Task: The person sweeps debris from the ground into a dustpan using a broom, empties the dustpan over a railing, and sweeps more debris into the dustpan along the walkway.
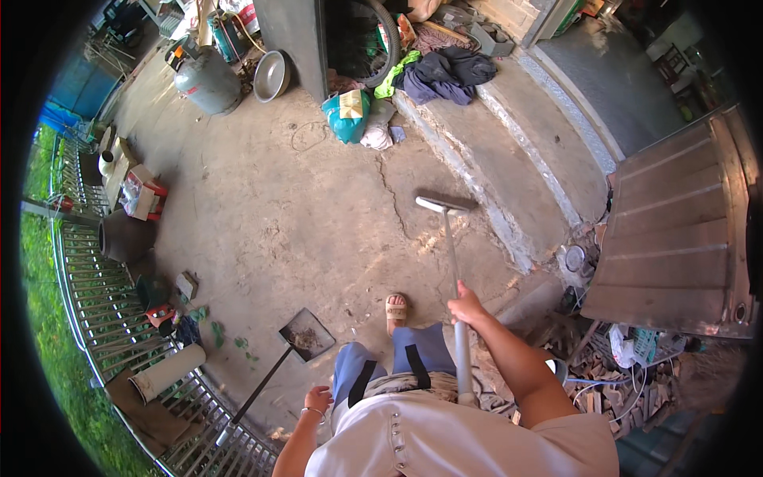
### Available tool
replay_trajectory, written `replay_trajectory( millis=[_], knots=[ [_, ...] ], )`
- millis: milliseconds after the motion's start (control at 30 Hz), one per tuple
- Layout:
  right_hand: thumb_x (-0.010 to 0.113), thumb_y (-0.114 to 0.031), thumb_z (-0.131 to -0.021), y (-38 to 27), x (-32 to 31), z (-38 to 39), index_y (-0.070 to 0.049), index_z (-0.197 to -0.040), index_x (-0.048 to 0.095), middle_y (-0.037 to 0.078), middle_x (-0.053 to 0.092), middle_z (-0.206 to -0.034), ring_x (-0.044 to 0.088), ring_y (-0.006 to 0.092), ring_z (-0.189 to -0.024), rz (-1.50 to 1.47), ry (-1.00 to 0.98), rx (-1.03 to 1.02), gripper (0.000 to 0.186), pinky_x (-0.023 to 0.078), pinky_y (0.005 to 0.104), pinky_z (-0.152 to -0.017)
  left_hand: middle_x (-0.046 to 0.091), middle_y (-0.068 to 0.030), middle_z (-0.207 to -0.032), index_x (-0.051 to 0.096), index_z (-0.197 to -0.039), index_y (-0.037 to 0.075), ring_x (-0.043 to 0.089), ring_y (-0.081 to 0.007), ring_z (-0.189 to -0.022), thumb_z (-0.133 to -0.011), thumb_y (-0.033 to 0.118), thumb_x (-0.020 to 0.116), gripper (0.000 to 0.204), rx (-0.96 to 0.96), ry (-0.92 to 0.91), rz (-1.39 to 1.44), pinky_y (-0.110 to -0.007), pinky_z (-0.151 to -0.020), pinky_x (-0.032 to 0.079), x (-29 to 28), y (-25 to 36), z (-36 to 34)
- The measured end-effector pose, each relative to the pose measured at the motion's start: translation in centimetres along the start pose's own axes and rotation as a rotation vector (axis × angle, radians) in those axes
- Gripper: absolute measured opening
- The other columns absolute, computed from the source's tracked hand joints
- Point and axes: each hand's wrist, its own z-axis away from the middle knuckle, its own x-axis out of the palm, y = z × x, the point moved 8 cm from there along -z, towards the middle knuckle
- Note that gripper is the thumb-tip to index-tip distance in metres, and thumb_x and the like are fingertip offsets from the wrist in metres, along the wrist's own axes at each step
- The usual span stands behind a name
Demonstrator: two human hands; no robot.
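Note:
My right hand [467, 306] is wrapped round the grey pole of a broom [452, 246]. Its wide, flat head, pale on top with dark bristles, rests on the concrete floor ahead of me, close to the lowest step. My left hand [318, 399] hangs by my left thigh, its fingers loosely bent and apart, with nothing in it. A long-handled dustpan [319, 343] lies on the floor in front and to the left, with some brown debris in its tray. Its dark handle [262, 387] leans toward the railing.
Concrete steps [509, 143] rise at the right toward a doorway. Clothes [445, 75] and a teal bag [347, 119] lie by them. A gas cylinder [205, 79] and metal basin [272, 76] stand far left. Pots and a railing [83, 310] line the left; wood scraps [636, 389] lie right.

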Motion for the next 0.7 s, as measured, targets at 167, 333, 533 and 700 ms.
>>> replay_trajectory(
  millis=[167, 333, 533, 700],
  knots=[
    [0.048, 0.002, -0.067, 1.3, 4.3, 2.1, -0.002, -0.132, 0.001, 0.005, 0.045, -0.058, 0.044, 0.0147, -0.043, -0.209, -0.253, 0.187, 0.08, 0.037, 0.0284, -0.038, 0.061, -0.0103, -0.075, 0.055, -0.098, 0.002, 0.06, -0.0165, -0.059, -0.071, 0.004, 0.051, 0.027, -0.051, -0.016, 0.075, -0.025, -0.046, 0.045, -0.4, -1.4, -0.3],
    [0.05, -0.003, -0.073, -3.9, 0.9, 5.5, -0.008, -0.133, 0.009, 0.005, 0.044, -0.055, 0.042, 0.014, -0.041, -0.343, -0.358, 0.279, 0.073, 0.035, 0.0278, -0.036, 0.061, -0.0105, -0.075, 0.054, -0.099, 0.002, 0.06, -0.0167, -0.061, -0.072, 0.004, 0.05, 0.028, -0.003, 0.002, 0.046, -0.025, -0.047, 0.045, -0.3, -0.3, -1.7],
    [0.046, -0.001, -0.071, -9.5, 3.3, 4.6, -0.006, -0.131, 0.014, 0.005, 0.044, -0.055, 0.041, 0.012, -0.036, -0.208, -0.368, 0.017, 0.068, 0.036, 0.0254, -0.033, 0.062, -0.0098, -0.079, 0.054, -0.1, 0.002, 0.061, -0.0153, -0.065, -0.074, 0.009, 0.05, 0.028, 0.099, 0.004, 0.119, -0.024, -0.049, 0.045, -0.7, 0.9, -0.8],
    [0.044, -0.002, -0.069, -8.8, 8.4, -4.3, -0.005, -0.132, 0.011, 0.005, 0.045, -0.059, 0.041, 0.0136, -0.036, 0.081, -0.13, -0.08, 0.072, 0.039, 0.0274, -0.034, 0.062, -0.0093, -0.078, 0.055, -0.1, 0.002, 0.061, -0.0153, -0.065, -0.074, 0.01, 0.05, 0.027, 0.111, 0.005, 0.144, -0.024, -0.051, 0.046, -2.0, -1.4, 1.3]
  ],
)
